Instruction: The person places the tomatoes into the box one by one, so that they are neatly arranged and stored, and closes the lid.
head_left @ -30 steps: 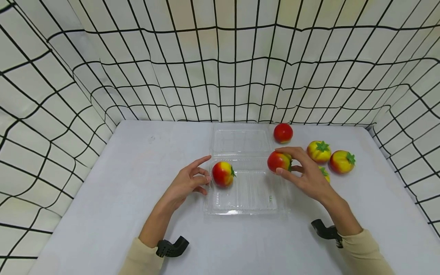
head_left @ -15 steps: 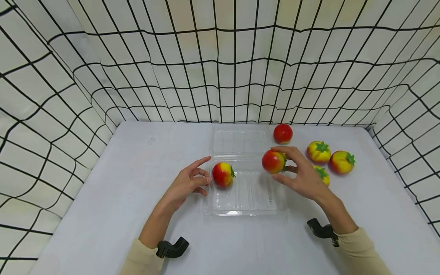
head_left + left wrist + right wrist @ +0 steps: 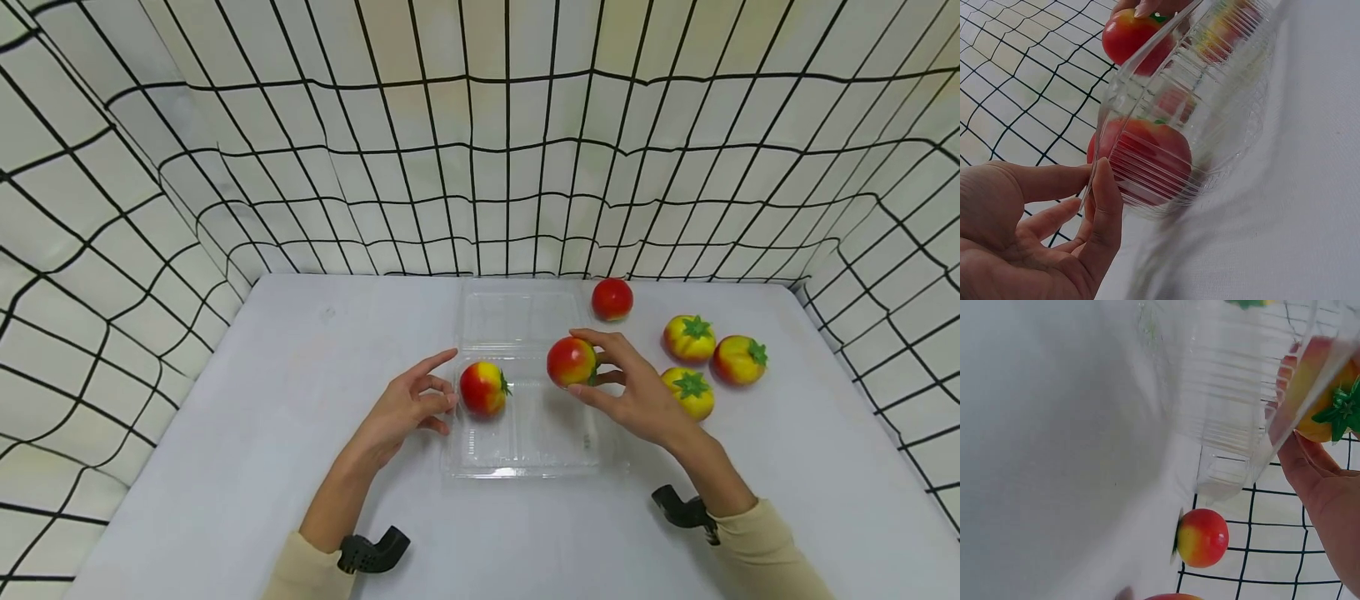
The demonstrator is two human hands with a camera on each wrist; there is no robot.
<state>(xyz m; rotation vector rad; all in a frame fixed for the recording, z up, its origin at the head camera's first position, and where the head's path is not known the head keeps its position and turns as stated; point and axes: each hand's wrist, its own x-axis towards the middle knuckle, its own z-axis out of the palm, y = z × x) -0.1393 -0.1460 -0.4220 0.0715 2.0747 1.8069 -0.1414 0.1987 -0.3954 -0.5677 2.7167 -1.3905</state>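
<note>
Red-yellow fruit sits above the right side of your clear box, pinched by your right hand; your left hand pinches the box edge. Probably light, firm, slick; grip opposite flanks.

Held fruit cropped by the right-wrist view's right edge
</note>
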